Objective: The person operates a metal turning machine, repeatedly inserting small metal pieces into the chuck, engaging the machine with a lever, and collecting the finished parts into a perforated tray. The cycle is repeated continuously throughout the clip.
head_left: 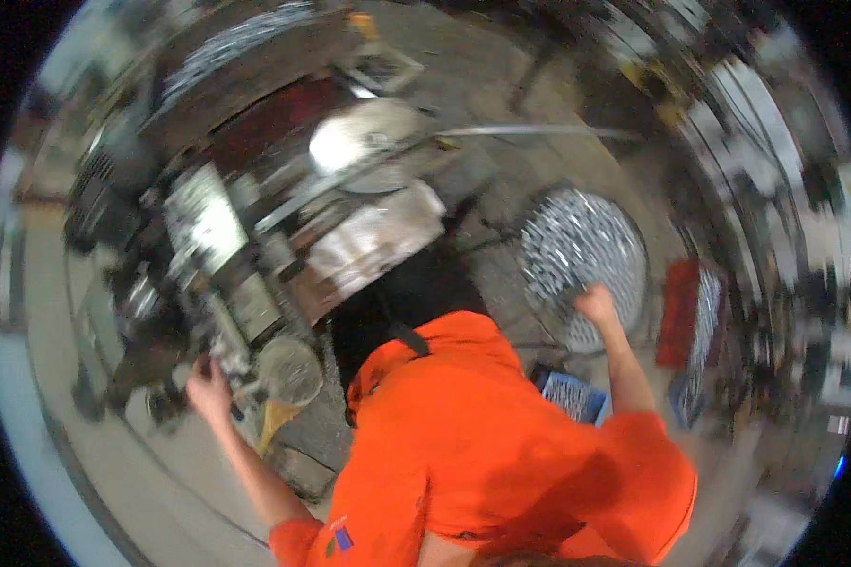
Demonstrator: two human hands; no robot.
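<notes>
My left hand (208, 389) is at the lower left part of a machine (246, 302). Its fingers look closed around something dark there, too blurred to name. Right beside that hand is a round, greyish can-like container (289, 370). On my other side, my right hand (594, 304) reaches over a wide round tub (641, 274) heaped with small shiny metal pieces (572, 241). The fingers are drawn together at the edge of the heap, and what they hold is hidden by blur.
A red bin (676, 312) with silvery pieces stands right of the tub. Nearer me lies a blue box (591, 404) of metal parts. A pale disc (369, 137) and a long bar (539, 130) are on the machine's far side. A large trough (255, 71) of metal pieces is behind.
</notes>
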